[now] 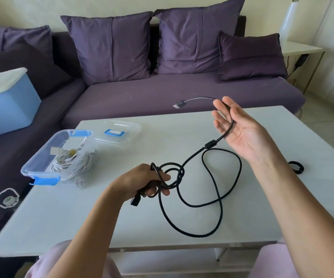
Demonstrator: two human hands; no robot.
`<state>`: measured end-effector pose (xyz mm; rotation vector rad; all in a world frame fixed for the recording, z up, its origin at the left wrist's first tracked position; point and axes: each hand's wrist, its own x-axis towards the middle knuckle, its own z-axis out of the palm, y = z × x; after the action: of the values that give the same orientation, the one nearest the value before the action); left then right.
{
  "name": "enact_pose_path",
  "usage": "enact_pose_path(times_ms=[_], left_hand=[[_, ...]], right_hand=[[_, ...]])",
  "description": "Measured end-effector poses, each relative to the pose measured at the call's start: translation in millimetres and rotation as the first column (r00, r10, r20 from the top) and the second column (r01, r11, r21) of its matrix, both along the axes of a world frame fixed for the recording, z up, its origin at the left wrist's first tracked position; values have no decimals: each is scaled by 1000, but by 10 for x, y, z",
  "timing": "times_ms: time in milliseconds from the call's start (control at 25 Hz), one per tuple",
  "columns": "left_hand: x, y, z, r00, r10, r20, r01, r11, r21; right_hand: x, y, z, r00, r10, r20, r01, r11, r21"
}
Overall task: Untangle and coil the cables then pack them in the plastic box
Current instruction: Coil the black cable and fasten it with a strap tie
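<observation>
A long black cable (212, 177) loops loosely over the white table (182, 125). My left hand (152, 181) is closed around a small bunch of its coils and one plug end, low over the table's middle. My right hand (240, 129) is raised palm up with fingers spread; the cable runs across its fingers and its far plug (179, 104) sticks out to the left. The clear plastic box (40, 157) with blue clips stands at the table's left edge and holds a coiled white cable (72, 161).
The box's clear lid (120, 131) with a blue handle lies behind the box. A small black coil (296, 167) rests at the table's right. A purple sofa with cushions (112, 47) runs behind, with a blue bin (6, 105) on it at left.
</observation>
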<state>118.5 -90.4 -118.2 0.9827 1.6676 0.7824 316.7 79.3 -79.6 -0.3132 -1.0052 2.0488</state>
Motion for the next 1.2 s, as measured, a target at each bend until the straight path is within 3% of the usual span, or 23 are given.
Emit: enact_pose_path(times_ms=[240,360,400,480,520,560,640,720,800,920,1040,1200], left_hand=[[92,39,-54,964,0,267,-15,998,54],[154,75,-129,916,73,395,-85,996,13],[181,93,-151,892,119,436,-122,992,-20],[231,137,-175,840,209,500,-199,977,-76],[239,161,-185,814,257,522,-246,965,-92],[236,181,-197,784,305,541,-301,949,-99],[211,214,-214,731,385,563,-411,908,-86],[170,228,-239,722,425,545,-472,879,-61],[147,232,-256,741,455,494,-501,864,-43],[130,253,-262,718,520,462,-577,816,-21],[44,249,-278,670,596,442,-665,747,2],[-166,228,-226,630,664,403,-747,660,80]], right_hand=[[-120,97,-220,962,-95,257,67,991,118],[-192,45,-278,869,-92,486,30,991,133],[-210,9,-300,774,-121,621,-6,980,199],[-234,-57,-344,459,-284,842,-201,890,410],[-239,-96,-360,353,-351,867,-307,832,462],[-243,-156,-350,328,-343,880,-377,807,455],[-265,-314,-294,386,-105,917,-466,836,291],[-322,-493,-272,398,98,912,-581,796,169],[-415,-598,-334,421,42,906,-610,752,249],[-476,-604,-377,524,-148,839,-516,728,451],[-402,-533,-284,670,-137,730,-469,683,559],[-270,-394,-122,811,-164,562,-271,746,609]])
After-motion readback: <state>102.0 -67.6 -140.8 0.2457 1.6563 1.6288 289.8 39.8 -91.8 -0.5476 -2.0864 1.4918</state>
